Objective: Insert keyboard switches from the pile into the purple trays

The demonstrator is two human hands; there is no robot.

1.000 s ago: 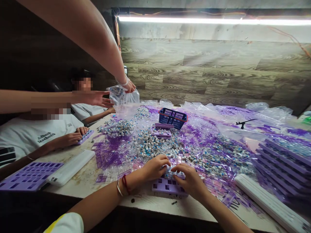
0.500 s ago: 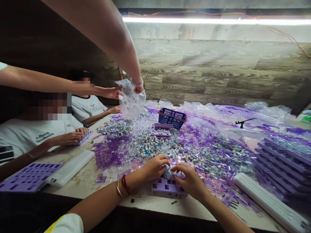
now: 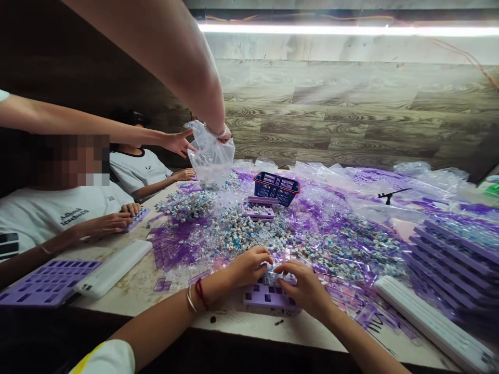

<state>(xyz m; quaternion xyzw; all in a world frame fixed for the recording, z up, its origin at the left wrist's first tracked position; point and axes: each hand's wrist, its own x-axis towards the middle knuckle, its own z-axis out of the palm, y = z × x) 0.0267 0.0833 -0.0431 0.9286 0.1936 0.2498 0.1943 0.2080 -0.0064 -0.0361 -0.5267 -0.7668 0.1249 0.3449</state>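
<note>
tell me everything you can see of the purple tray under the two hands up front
The tray is light purple, apparently plastic, with dark square openings. It lies roughly flat near the table's front edge. Small clear pieces sit at its far part, where the left hand and right hand partly hide it. Exact finger contact is hard to tell.

A tube light (image 3: 351, 29) glares white overhead, brightening the wall (image 3: 351, 98); the left background and below the table (image 3: 132, 291) are dark. Film (image 3: 378, 212) glints. The top arm (image 3: 167, 57) looks stretched; pixel blocks mask one head (image 3: 70, 161).
</note>
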